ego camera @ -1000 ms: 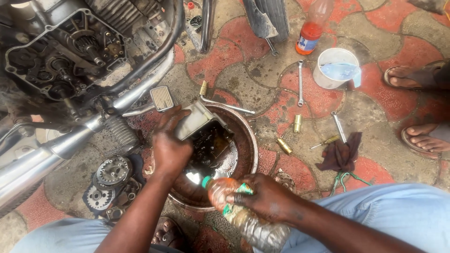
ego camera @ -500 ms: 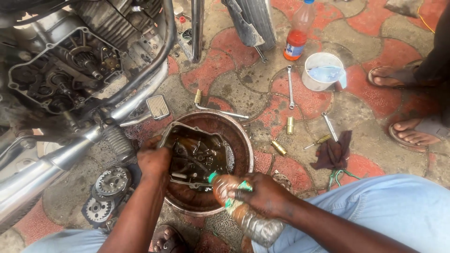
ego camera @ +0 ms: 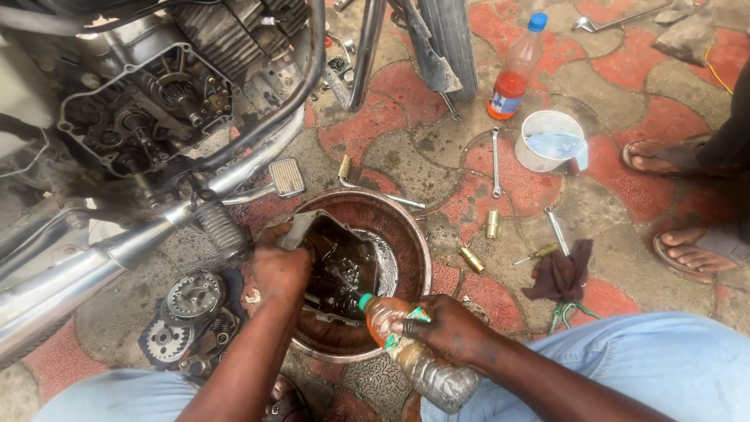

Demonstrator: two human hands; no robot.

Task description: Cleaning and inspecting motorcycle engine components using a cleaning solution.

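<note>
Here, the right hand (ego camera: pixel 449 332) is wrapped around a clear plastic bottle (ego camera: pixel 410 355) with a green label, tipped toward the round brown bowl (ego camera: pixel 414 242). The left hand (ego camera: pixel 280 270) grips a dark, oily engine cover (ego camera: pixel 340 270) in the bowl. A bottle with a blue cap (ego camera: pixel 517 66) stands far off, beside a white cup (ego camera: pixel 547 141).
</note>
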